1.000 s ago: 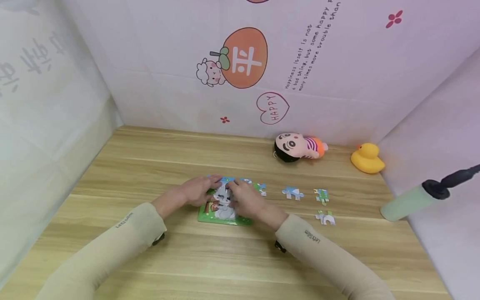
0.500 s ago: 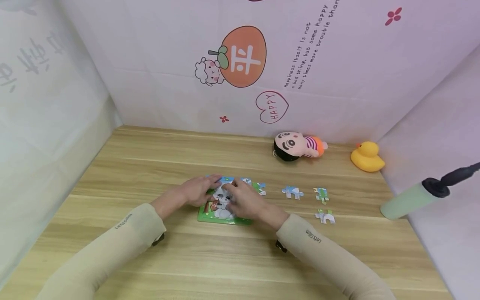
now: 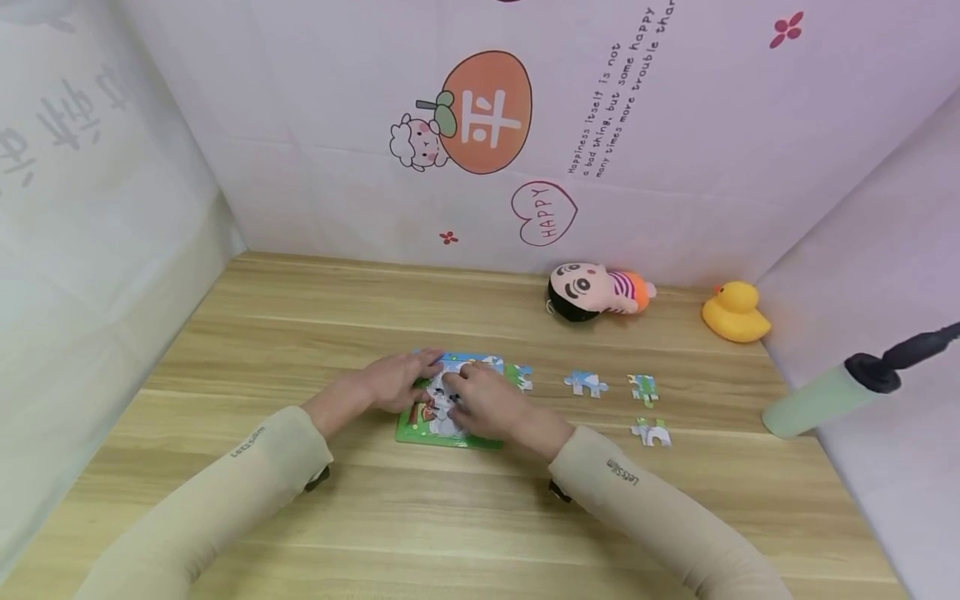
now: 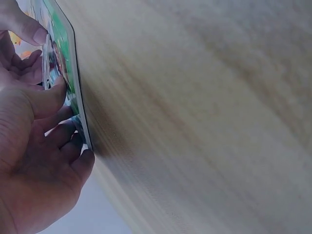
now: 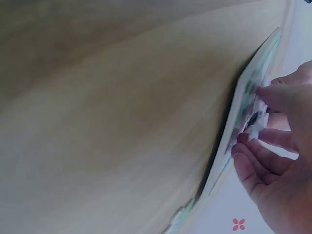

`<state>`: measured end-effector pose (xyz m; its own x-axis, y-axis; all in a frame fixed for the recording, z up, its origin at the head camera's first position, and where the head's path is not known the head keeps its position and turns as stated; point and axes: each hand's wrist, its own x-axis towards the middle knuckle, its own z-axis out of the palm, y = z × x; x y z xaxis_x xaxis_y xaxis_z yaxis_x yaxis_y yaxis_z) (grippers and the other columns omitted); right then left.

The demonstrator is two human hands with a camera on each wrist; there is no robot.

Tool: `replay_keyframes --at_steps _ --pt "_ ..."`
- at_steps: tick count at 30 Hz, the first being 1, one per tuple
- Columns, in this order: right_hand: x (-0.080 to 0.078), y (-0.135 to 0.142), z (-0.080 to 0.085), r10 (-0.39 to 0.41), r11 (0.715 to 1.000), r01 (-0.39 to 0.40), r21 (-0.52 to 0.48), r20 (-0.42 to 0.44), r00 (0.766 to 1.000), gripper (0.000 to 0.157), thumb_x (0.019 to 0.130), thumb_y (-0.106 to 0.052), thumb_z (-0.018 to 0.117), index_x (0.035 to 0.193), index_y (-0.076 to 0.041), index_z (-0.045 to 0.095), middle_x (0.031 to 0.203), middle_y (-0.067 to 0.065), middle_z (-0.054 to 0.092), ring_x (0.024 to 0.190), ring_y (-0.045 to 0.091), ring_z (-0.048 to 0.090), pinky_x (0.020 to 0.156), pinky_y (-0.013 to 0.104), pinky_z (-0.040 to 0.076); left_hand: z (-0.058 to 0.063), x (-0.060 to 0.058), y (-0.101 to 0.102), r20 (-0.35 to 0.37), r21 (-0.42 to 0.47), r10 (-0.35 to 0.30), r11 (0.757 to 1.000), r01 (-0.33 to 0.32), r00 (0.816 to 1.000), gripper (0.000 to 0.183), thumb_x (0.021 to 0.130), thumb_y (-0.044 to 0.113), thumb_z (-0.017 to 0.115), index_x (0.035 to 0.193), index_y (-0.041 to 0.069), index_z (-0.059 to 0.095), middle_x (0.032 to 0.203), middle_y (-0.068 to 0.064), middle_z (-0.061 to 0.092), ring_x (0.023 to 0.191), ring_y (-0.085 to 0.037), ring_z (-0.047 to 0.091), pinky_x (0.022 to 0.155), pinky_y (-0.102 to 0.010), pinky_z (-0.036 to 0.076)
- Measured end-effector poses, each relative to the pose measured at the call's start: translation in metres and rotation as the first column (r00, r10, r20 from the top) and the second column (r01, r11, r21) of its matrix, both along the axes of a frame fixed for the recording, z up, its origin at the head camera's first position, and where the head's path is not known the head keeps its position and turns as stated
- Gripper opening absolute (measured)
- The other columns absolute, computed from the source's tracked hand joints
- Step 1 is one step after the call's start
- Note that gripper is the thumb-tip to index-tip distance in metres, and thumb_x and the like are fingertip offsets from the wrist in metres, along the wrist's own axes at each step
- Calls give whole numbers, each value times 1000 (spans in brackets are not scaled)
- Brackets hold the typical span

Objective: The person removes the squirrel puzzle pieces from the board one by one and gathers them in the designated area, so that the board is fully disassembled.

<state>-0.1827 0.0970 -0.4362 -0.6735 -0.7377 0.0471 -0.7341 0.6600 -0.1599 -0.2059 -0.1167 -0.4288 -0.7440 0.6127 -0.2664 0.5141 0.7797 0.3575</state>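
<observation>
Puzzle board (image 3: 417, 435) on table (image 3: 420, 517); right grip (image 3: 491, 402) pinching piece (image 5: 255, 132), left grip (image 3: 392, 383) holding puzzle board.

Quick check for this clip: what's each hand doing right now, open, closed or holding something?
Left hand: touching the puzzle board at its left side; grip cannot be told.
Right hand: closed, pinching a puzzle piece.

Resting flat, the green-bordered puzzle board (image 3: 450, 440) shows a grey cartoon animal, the left hand (image 3: 393, 382) resting at its left side. Above it, the right hand (image 3: 491, 403) pinches a pale puzzle piece (image 5: 256, 130). Four loose pieces (image 3: 586, 384) lie to the board's right, one just beside it.
</observation>
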Motion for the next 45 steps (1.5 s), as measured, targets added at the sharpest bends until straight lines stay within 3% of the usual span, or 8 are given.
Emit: replay_keyframes --at_steps 3,7,11,15,18,23,32,45 --pt "2 6 2 -4 1000 4 -9 -12 1000 46 97 -28 71 133 0 63 112 15 73 108 29 70 100 45 60 0 -1 1 5 1 -3 1000 3 1000 62 103 21 64 157 2 40 174 -14 24 159 -39 29 130 -53 32" --pt "4 25 12 -73 997 74 -31 32 997 48 99 -28 70 135 1 60 120 18 70 110 31 69 95 43 62 1 -2 0 25 1 -12 1000 12 1000 61 105 21 62 158 2 38 175 -15 20 161 -38 25 131 -54 28" --pt "7 60 22 -161 986 161 -38 16 987 49 99 -26 70 137 2 60 127 21 71 113 33 71 97 45 63 2 -3 -4 44 -3 -20 1000 20 999 61 107 23 58 160 2 35 176 -15 15 163 -37 18 133 -54 24" --pt "13 100 30 -191 980 187 -65 -51 980 46 97 -20 71 133 7 62 128 25 71 114 40 72 98 52 62 1 -3 -8 64 11 -12 1000 11 998 62 108 24 56 160 1 33 176 -14 13 164 -36 14 134 -54 21" --pt "21 127 32 -171 984 166 -61 -101 980 41 96 -16 72 128 9 65 120 25 74 107 39 73 91 52 63 0 -2 -10 72 16 -5 1000 4 997 62 108 25 55 161 1 32 177 -14 12 165 -36 12 134 -54 19" --pt "38 157 24 -134 991 133 -20 -135 982 29 95 -13 75 118 3 70 98 12 74 88 24 70 77 42 62 -1 -1 -11 80 20 -6 1000 4 997 62 108 25 54 161 1 31 177 -15 11 165 -38 10 134 -56 18" --pt "60 172 11 -150 986 156 52 -104 983 23 92 -16 78 113 -6 75 109 7 78 103 26 71 94 48 60 -3 2 -9 73 26 -1 1000 -1 997 62 108 25 54 161 1 32 177 -14 13 165 -38 11 134 -56 19" --pt "66 179 5 -142 982 161 97 -175 974 22 88 -16 83 109 -10 77 109 4 79 101 23 70 94 44 60 -5 3 -5 52 43 -21 999 18 998 62 108 26 55 161 2 33 177 -12 13 165 -37 11 134 -55 20"
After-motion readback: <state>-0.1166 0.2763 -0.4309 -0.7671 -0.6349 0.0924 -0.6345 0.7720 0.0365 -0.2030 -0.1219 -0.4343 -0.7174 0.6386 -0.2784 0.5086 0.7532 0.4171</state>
